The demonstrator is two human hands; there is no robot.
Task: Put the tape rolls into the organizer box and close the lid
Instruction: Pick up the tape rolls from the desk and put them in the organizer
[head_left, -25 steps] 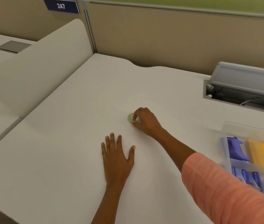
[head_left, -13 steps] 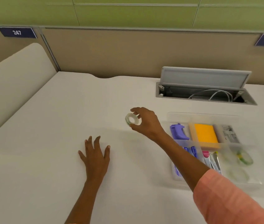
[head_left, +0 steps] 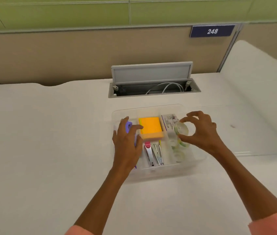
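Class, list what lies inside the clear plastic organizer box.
Clear plastic organizer box: orange sticky-note pad, two staplers, clear tape rolls, labelled packet. The left hand covers most of a purple item.

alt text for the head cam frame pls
The right hand holds a clear tape roll over the right side of an open clear organizer box, above other tape rolls; the left hand rests on its left side.

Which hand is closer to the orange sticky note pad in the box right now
Left. The left hand rests just beside the orange sticky note pad, fingertips at its edge. The right hand is farther right, holding a tape roll.
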